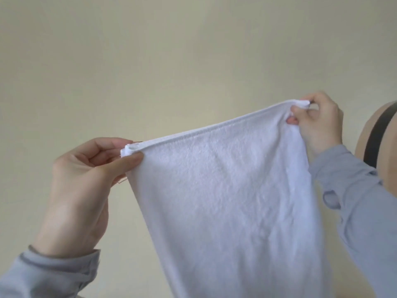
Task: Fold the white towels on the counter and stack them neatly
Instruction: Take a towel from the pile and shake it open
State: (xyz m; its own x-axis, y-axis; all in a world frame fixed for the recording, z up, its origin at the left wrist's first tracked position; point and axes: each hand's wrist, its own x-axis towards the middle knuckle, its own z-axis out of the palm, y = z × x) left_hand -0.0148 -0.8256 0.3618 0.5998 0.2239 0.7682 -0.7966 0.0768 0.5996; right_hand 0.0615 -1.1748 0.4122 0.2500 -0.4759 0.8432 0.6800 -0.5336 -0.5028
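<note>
The white towel (225,201) hung in the air in front of a plain wall (171,50), held up by its top hem. The counter was not in view, and the towel's lower end ran out of the picture at the bottom. The left hand (81,190) pinched the left corner betw. thumb and fingers. The right hand (320,123) pinched the right corner, higher up. The hem was stretched tight and sloped up to the right.

Both grips took only a small bit of cloth, so I think one corner could slip if the hem was pulled harder, and the towel would then swing down on one side. The uneven height could also give a crooked fold. The bottom edge was hidden, so it might drag on sth below.

Left and above there was open room. At the right, a round brown thing (391,158) w/ a dark band was near the right sleeve (354,201), and a wide elbow move could touch it.
</note>
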